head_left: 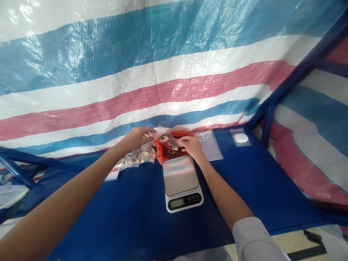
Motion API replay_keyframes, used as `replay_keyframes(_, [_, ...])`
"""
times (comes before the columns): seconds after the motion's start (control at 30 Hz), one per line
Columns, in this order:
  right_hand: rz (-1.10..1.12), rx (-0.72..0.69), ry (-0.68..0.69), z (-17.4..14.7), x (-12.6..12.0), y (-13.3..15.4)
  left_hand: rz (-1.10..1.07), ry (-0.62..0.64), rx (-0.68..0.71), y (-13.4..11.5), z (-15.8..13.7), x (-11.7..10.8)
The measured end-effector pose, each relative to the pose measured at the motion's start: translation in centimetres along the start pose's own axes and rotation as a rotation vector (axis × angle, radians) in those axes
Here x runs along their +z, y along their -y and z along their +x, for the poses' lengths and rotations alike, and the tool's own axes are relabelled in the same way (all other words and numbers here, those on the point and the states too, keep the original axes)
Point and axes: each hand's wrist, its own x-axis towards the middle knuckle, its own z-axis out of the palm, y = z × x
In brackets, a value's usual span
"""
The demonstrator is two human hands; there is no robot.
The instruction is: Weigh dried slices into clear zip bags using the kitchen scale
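A small clear plastic bag (165,137) with a few dried brownish slices in it is stretched between my hands, above an open red plastic bag (161,153). My left hand (139,137) has its fingers curled at the clear bag's left edge. On the other side, my right hand (191,146) pinches the bag's right edge between thumb and fingers. More dark slices show inside the red bag. Just in front of it stands a white kitchen scale (181,177) with a bare metal plate; its display shows no readable number.
Several filled clear bags (140,156) lie left of the red bag, by a white flat object (112,175). Flat clear bags (213,146) lie at right. Farther right, a white oval object (240,137) rests on clear plastic. A striped sheet (163,90) hangs behind the blue table (130,221).
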Motion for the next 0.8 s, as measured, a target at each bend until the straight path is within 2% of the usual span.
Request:
replay_keyframes(0.23, [0.282,0.123,0.058,-0.2,0.4,0.7,-0.032,-0.050,-0.020,-0.4,0.0,-0.5])
replay_keyframes(0.47, [0.280,0.076,0.007,-0.2,0.2,0.6,-0.013,-0.081,-0.027,-0.3,-0.4,-1.4])
replay_keyframes(0.63, [0.324,0.103,0.005,-0.4,0.7,0.7,-0.002,-0.080,0.037,-0.9,-0.4,-0.8])
replay_keyframes(0.8, [0.360,0.140,-0.007,-0.9,0.9,1.0,-0.027,-0.156,0.058,-1.3,-0.4,-0.5])
